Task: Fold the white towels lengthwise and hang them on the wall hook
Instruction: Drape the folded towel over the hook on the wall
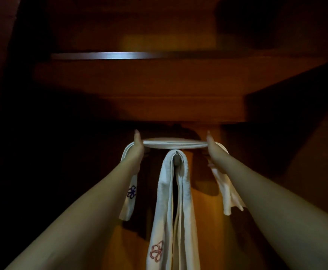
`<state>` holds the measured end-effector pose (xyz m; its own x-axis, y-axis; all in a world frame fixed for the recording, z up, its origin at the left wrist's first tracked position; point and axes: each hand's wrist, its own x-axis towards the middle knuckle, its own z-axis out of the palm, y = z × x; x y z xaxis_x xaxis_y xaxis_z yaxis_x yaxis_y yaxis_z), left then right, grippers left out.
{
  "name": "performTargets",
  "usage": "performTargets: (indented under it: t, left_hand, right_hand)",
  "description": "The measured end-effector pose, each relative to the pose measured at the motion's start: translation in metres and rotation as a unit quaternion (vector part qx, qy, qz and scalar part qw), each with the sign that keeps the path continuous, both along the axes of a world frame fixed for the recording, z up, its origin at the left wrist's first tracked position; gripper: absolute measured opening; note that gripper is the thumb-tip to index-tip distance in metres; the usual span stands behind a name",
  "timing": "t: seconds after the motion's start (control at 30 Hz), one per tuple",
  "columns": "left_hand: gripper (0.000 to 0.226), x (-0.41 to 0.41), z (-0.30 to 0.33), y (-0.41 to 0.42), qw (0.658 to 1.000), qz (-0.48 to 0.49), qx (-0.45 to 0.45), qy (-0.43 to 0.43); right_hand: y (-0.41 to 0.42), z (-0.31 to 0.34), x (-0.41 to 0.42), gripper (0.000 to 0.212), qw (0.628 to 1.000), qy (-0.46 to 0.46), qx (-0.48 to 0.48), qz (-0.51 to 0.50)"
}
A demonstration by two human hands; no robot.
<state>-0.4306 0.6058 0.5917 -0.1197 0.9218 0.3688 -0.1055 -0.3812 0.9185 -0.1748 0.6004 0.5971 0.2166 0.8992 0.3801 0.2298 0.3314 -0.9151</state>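
A white towel with a red flower emblem [175,201] hangs folded over a small metal wall hook [176,152]. I hold a second white towel [175,143], folded into a narrow strip, stretched level just above that hook. My left hand [138,146] grips its left part, and the end with a blue flower emblem hangs below my wrist. My right hand [211,146] grips its right part, and that end droops beneath my forearm. On each hand the thumb points upward.
A dark wooden shelf [139,106] juts out directly above the hook and my hands. Higher up runs a shiny horizontal rail [108,55]. The wooden wall panel behind the towels is dimly lit, and both sides are in deep shadow.
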Motion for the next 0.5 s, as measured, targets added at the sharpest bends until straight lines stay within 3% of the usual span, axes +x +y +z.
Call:
performTargets:
  t: [0.27,0.5]
  left_hand:
    - [0.108,0.005,0.000,0.020,1.000,-0.017,-0.018,-0.011]
    - [0.113,0.008,-0.053,0.026,0.996,-0.082,-0.030,0.001]
  right_hand:
    - [0.011,-0.002,0.006,0.097,0.998,-0.065,-0.020,-0.006]
    - [0.013,-0.046,0.004,0.091,0.998,-0.050,-0.026,0.024]
